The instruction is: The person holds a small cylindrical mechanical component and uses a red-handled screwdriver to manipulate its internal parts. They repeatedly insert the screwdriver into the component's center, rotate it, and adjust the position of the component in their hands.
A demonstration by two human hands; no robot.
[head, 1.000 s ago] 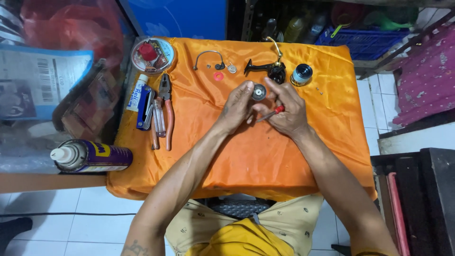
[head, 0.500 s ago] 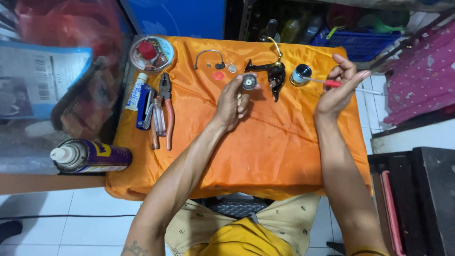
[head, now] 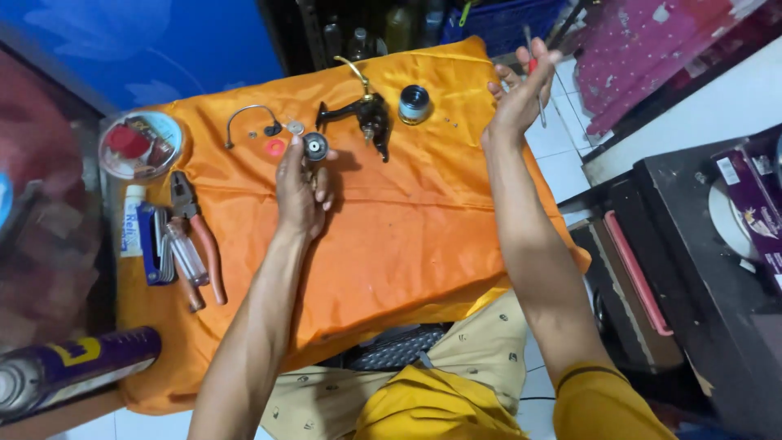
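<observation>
We see pliers (head: 198,238) well left of the left hand (head: 301,189), which grips a small round part (head: 315,147) at its fingertips over the orange cloth (head: 391,236). Just right of that grip lie a black reel body (head: 368,118) and a spool (head: 415,103). Further right, the raised right hand (head: 519,91) grasps a screwdriver (head: 535,77).

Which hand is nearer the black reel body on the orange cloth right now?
Left. The left hand, holding a small round part, is just left of the black reel body. The right hand, gripping a red-handled tool, is raised farther off, past the cloth's right edge.
</observation>
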